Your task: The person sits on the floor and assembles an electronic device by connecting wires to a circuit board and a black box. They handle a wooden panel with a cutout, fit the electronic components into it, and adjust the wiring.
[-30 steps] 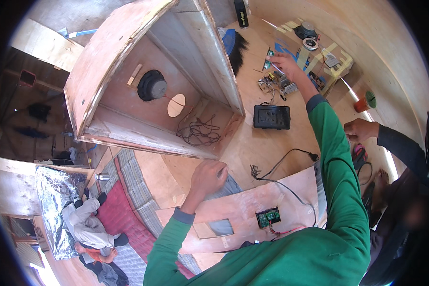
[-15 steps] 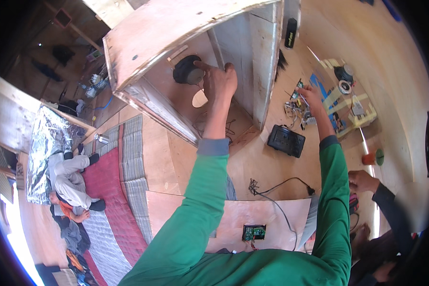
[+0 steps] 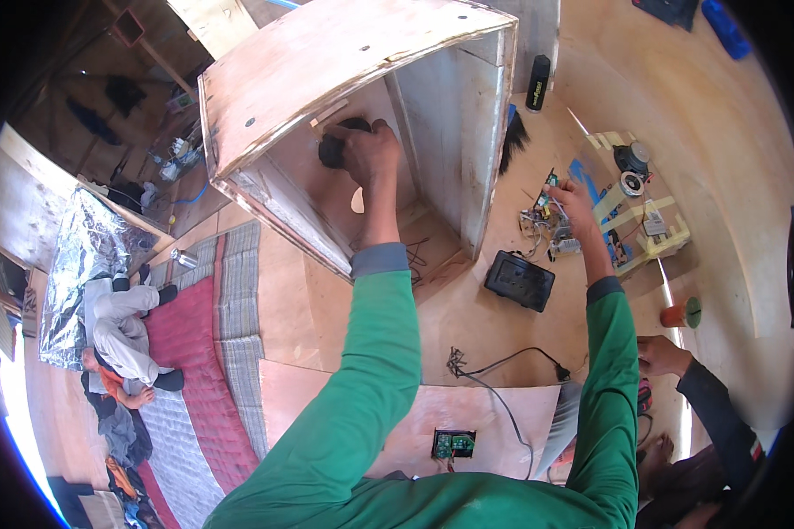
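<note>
A large open wooden cabinet (image 3: pixel 362 62) stands tilted before me. Deep inside it, my left hand (image 3: pixel 372 157) is on a black round speaker (image 3: pixel 333 150), its fingers closed about the back of it; the hand hides much of the speaker. A round hole (image 3: pixel 357 201) shows in the panel just below. To the right of the cabinet, my right hand (image 3: pixel 572 203) pinches a small green circuit board (image 3: pixel 552 179). Below it hang or lie tangled wires and electronic parts (image 3: pixel 538 220). A black plastic case (image 3: pixel 520 280) lies nearby on the wooden floor.
A power cord (image 3: pixel 503 361) lies near a pink panel (image 3: pixel 344 397) with a fitted circuit board. Right are a taped board with a loose speaker (image 3: pixel 631 158), an orange cup (image 3: pixel 677 314) and another person's hand (image 3: pixel 662 357). Someone in pale trousers (image 3: pixel 125 328) sits left; a black can (image 3: pixel 538 84) stands behind.
My left hand has moved left onto the speaker and now covers more of it. The right hand still holds the circuit board. The whole view has shifted slightly.
</note>
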A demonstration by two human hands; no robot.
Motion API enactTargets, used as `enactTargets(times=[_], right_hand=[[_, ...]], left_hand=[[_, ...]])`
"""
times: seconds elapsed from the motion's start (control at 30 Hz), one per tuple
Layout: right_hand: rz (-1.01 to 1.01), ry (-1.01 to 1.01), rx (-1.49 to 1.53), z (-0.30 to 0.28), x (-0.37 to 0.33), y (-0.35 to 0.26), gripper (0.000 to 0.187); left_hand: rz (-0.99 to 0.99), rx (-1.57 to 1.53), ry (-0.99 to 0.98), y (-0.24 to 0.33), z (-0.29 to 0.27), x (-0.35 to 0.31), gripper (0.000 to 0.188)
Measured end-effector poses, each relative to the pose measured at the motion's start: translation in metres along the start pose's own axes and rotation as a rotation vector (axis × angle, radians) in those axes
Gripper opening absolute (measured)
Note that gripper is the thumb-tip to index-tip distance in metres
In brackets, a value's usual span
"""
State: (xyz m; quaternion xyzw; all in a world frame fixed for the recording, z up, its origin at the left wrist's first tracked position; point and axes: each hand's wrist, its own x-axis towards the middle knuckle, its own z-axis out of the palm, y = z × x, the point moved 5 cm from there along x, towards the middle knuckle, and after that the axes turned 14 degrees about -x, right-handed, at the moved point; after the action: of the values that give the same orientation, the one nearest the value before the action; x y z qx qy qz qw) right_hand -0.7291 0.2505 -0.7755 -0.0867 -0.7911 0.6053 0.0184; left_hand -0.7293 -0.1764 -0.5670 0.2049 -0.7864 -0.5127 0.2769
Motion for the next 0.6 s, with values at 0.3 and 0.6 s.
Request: enactTargets(times=[0.3,0.6], right_hand=[[-0.029,-0.027,0.086,-0.01,-0.005,0.003,0.027],[0.009,0.004,0.03,-0.016,-0.009,0.004,0.028]], left_hand=[[0.127,0.032,-0.306,0.022,0.051,-0.045,0.088],[0.018,-0.027,-0.429,0.014,0.005,-0.092,0.09]])
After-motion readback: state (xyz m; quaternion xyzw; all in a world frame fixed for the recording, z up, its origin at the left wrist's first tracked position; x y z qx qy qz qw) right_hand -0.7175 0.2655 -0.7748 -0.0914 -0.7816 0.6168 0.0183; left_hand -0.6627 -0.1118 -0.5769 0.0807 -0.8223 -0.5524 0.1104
